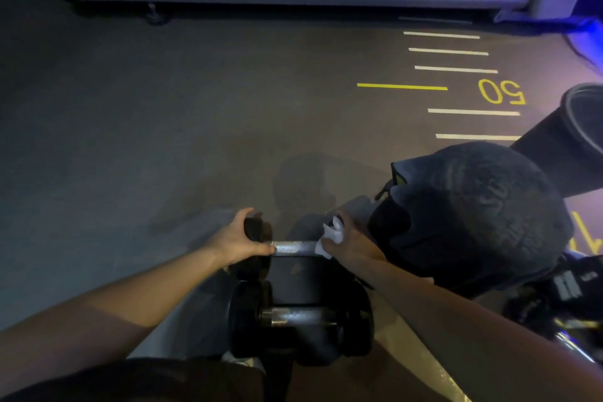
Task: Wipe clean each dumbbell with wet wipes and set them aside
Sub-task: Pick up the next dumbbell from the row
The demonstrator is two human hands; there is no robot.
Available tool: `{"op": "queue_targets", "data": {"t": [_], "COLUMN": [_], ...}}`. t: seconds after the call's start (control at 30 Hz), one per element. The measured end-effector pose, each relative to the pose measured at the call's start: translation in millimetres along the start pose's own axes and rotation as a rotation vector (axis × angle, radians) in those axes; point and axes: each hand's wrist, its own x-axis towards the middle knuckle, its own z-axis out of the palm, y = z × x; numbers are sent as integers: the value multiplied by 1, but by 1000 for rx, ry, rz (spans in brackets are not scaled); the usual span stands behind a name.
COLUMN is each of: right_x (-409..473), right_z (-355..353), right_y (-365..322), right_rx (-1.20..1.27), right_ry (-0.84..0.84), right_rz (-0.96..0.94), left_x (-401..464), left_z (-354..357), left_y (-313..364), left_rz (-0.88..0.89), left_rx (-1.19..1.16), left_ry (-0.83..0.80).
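Currently left hand (239, 238) grips the black-headed steel dumbbell (295, 246) by its left head, held above the floor, while right hand (347, 240) pinches a crumpled white wet wipe (329, 238) round the bar's right end; advise firm full-length strokes.

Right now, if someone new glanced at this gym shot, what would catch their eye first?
Probably the two hands low in the middle: the left hand grips the end of a dumbbell while the right hand presses a white wet wipe against its metal handle. A second dumbbell lies just below, nearer the camera. At upper right, a yellow 50 among painted floor lines stands out.
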Motion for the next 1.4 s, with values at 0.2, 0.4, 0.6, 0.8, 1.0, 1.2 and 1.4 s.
{"op": "queue_targets", "data": {"t": [0.2, 0.4, 0.6, 0.8, 1.0, 1.2, 1.4], "right_x": [4, 4, 7, 5, -7, -25, -55], "right_z": [-3, -6, -2, 3, -8, -47, -107], "right_y": [-2, -7, -9, -4, -11, -52, -100], "right_rx": [20, -12, -41, 31, 39, 11, -46], "right_ry": [-56, -111, -84, -38, 33, 159, 286], "right_rz": [54, 91, 99, 83, 1, -80, -136], "left_x": [-6, -15, -23, -25, -27, -53, -98], "left_z": [3, 5, 4, 6, -2, -45, -95], "left_y": [3, 7, 16, 18, 22, 58, 110], "left_rz": [-73, -114, -157, -132, -58, 17, 152], "left_rx": [-7, -65, -49, -47, -47, -100, -134], "left_ry": [18, 43, 51, 90, 178, 235, 326]}}
